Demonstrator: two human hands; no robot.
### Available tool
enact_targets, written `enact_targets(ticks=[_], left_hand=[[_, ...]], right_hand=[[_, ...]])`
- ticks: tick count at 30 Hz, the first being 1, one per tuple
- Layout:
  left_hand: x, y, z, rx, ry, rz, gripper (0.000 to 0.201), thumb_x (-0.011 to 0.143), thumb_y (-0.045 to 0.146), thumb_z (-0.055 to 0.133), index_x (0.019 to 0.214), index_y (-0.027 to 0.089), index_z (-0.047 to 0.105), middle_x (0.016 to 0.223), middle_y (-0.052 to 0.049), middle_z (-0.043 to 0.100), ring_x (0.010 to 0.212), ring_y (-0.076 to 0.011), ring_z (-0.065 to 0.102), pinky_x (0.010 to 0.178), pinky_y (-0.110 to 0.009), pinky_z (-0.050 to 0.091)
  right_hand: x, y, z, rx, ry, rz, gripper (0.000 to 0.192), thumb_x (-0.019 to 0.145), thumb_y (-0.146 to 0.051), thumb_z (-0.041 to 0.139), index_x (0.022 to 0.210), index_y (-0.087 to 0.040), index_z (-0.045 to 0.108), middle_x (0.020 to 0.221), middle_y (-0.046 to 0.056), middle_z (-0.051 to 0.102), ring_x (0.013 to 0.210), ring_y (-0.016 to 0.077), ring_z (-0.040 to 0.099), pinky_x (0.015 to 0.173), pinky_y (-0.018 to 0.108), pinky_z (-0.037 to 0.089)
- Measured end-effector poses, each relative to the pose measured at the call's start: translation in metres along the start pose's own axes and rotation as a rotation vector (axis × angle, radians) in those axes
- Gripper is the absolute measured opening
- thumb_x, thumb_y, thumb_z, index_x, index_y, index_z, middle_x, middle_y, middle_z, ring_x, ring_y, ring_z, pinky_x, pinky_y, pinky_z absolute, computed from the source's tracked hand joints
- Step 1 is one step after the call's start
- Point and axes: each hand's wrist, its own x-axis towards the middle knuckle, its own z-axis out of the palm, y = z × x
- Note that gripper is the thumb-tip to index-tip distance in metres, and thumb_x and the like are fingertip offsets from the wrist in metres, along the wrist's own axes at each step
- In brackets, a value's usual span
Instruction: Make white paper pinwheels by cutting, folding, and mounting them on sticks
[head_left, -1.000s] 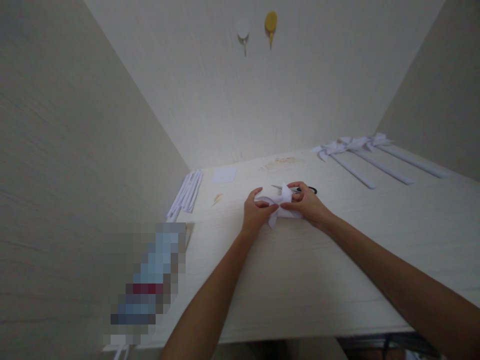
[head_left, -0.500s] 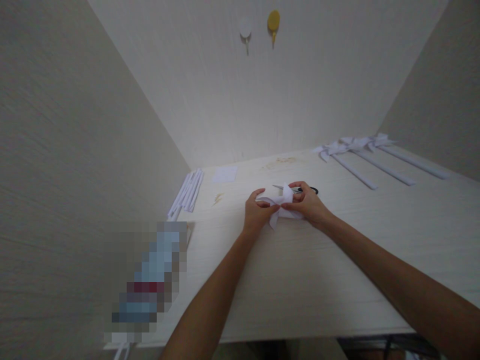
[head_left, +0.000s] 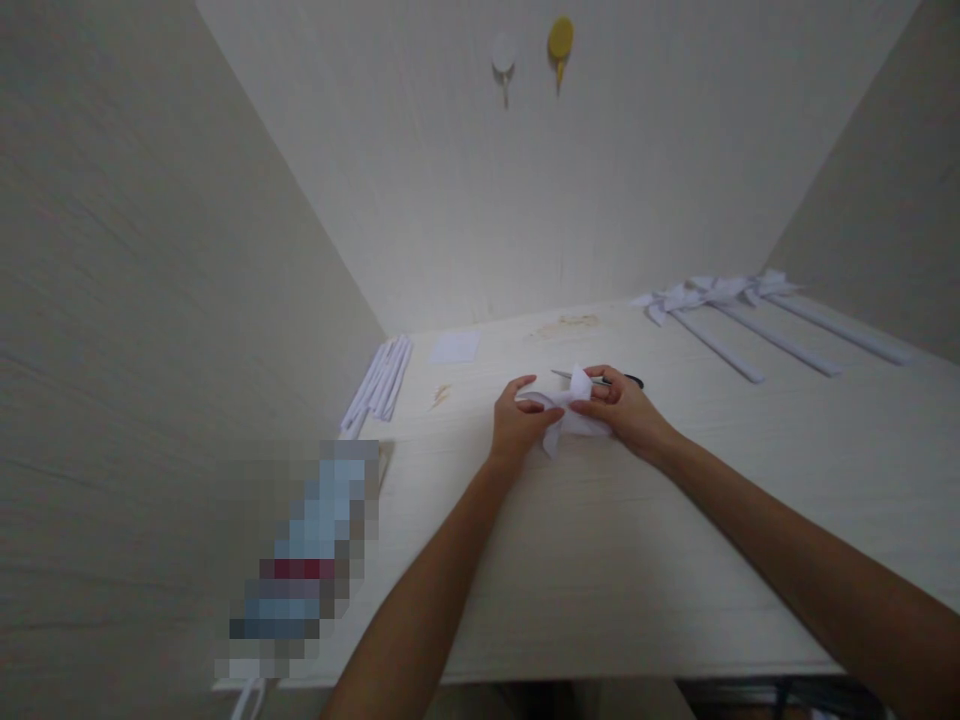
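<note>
Low over the table, a white paper pinwheel [head_left: 583, 424] with curled, folded points is held between my two hands. My left hand [head_left: 516, 428] pinches its left side, thumb near the middle and index finger curved behind a flap. From the right, my right hand [head_left: 628, 410] grips another flap with thumb and fingers, beside an upright paper point. Just behind the paper lies a pair of scissors [head_left: 635, 381], its blade tip and dark handle showing and the rest hidden by my right hand and the paper.
Paper pinwheels on rolled sticks [head_left: 720, 340] lie at the far right. At the far left are several rolled paper sticks [head_left: 384, 378] and a white paper square [head_left: 455, 347]. A blurred-out object [head_left: 315, 540] lies along the table's left edge. Two hooks [head_left: 560, 38] hang on the back wall.
The view has shifted slightly, moving the scene a little to the right. My thumbs are slightly farther apart at the pinwheel's middle; both hands keep hold of the paper.
</note>
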Motion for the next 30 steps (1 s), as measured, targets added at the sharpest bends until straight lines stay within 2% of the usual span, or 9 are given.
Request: enact_targets(ticks=[3,7,13,19,30], left_hand=[[0.0008,-0.0009,-0.0015,-0.037,-0.014,-0.001,0.062,0.047,0.012,0.068,0.105,0.012,0.046,0.045,0.008,0.049,0.041,-0.0049,0.045,0.042,-0.016,0.036],[0.0012,-0.0021,-0.0026,-0.074,-0.030,-0.014,0.061,0.046,0.013,0.068,0.103,0.012,0.047,0.045,0.008,0.050,0.041,-0.0050,0.044,0.042,-0.016,0.035],[0.0022,-0.0046,-0.0037,-0.060,-0.032,-0.009,0.059,0.045,0.013,0.069,0.100,0.014,0.049,0.047,0.008,0.051,0.042,-0.0052,0.045,0.044,-0.017,0.037],[0.0015,-0.0047,-0.0038,-0.039,-0.020,-0.021,0.058,0.044,0.012,0.069,0.099,0.015,0.050,0.049,0.007,0.051,0.044,-0.0060,0.047,0.046,-0.018,0.038],[-0.0037,-0.0024,-0.0042,-0.007,-0.043,-0.005,0.058,0.046,0.013,0.068,0.101,0.014,0.050,0.048,0.007,0.048,0.044,-0.0045,0.043,0.046,-0.017,0.037]], right_hand=[[-0.0013,-0.0029,-0.0014,0.046,-0.064,0.020,0.029,0.057,-0.023,0.067,0.080,-0.019,0.051,0.064,-0.003,0.061,0.051,0.0078,0.056,0.049,0.018,0.043],[-0.0011,-0.0041,-0.0042,0.051,-0.046,0.035,0.021,0.058,-0.027,0.067,0.073,-0.017,0.056,0.060,-0.003,0.060,0.051,0.0057,0.054,0.050,0.016,0.041],[0.0004,-0.0019,-0.0070,0.102,-0.017,0.083,0.023,0.065,-0.039,0.061,0.069,-0.017,0.058,0.062,-0.001,0.060,0.056,0.0085,0.054,0.056,0.021,0.043],[-0.0005,-0.0004,-0.0060,0.067,-0.004,0.083,0.022,0.063,-0.037,0.063,0.061,-0.016,0.056,0.057,-0.003,0.057,0.051,0.0054,0.051,0.051,0.017,0.040],[-0.0077,-0.0044,-0.0013,0.062,0.057,0.153,0.019,0.059,-0.035,0.066,0.061,-0.018,0.057,0.057,-0.003,0.057,0.050,0.0064,0.052,0.048,0.015,0.042]])
